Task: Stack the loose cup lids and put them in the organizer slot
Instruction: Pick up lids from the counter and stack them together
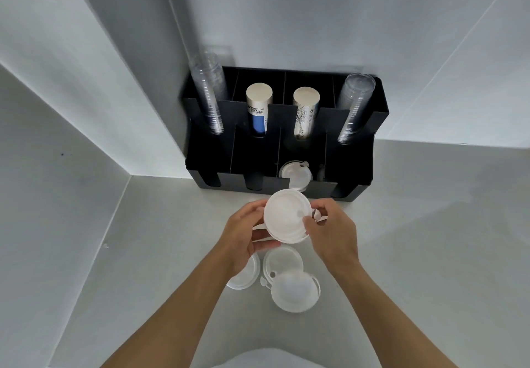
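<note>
Both of my hands hold a small stack of white cup lids just in front of the black organizer. My left hand grips the stack's left edge; my right hand pinches its right edge, thumb on top. On the counter below lie three loose lids: one partly hidden under my left wrist, one flat, and one overlapping it. Some white lids sit inside a front organizer slot, third from the left.
The organizer stands against the back wall in the corner of a grey counter. Its rear slots hold two clear cup stacks and two paper cup stacks. A wall runs along the left.
</note>
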